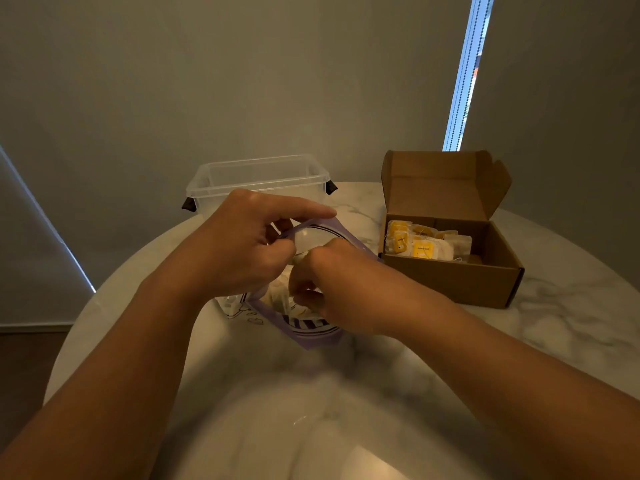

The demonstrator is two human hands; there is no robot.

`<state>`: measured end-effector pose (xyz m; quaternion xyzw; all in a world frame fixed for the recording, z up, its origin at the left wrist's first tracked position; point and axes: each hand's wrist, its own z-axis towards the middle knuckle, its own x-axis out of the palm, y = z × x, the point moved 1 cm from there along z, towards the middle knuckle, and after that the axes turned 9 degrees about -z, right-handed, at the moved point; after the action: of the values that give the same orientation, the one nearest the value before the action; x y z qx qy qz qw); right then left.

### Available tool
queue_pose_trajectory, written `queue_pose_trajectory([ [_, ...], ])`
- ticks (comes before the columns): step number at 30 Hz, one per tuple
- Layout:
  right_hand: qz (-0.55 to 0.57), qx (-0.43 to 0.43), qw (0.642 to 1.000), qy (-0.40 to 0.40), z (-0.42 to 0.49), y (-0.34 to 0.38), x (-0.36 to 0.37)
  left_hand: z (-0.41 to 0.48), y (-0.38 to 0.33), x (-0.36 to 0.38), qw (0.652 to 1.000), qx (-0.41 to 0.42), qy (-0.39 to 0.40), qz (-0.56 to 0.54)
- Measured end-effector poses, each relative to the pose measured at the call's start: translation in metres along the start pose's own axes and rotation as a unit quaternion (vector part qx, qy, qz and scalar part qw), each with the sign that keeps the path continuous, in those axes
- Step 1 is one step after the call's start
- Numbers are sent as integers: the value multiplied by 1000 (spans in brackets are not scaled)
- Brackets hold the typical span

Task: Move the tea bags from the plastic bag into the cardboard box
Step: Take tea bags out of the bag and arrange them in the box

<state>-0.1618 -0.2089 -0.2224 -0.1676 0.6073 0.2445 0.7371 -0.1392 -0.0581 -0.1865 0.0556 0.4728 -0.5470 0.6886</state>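
While the left hand [239, 244] pinches the rim of the plastic bag [311, 336], holding its mouth open near the middle of the table [554, 323], the right hand [332, 289] reaches down inside with fingers curled among the pale tea bags [277, 296], though whether it has one pinched I cannot tell. Several more already lie in the open cardboard box [450, 278] at the far right, so the job looks partway through; the next move calls for a sure pinch, a lift clear of the rim and a carry rightward to the box.
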Motion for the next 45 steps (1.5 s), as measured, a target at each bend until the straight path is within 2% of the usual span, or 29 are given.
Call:
queue_pose_trajectory([
  [21,-29,-31,974,221,10,-1,16,-1,-1,2,1000,-3,-4,-4],
  [25,5,-14,981,193,8,-2,13,0,-2,3,1000,-3,-4,-6],
  [31,90,12,993,80,0,-2,0,0,-1,1,1000,-5,2,-3],
  [37,121,19,992,16,-8,-3,-5,0,-1,2,1000,-10,1,-5],
  [41,167,19,985,-29,-18,-9,-11,0,-1,1,1000,-6,-1,-10],
  [45,256,37,965,-34,-30,-20,-23,0,-2,1,1000,-6,0,-4],
])
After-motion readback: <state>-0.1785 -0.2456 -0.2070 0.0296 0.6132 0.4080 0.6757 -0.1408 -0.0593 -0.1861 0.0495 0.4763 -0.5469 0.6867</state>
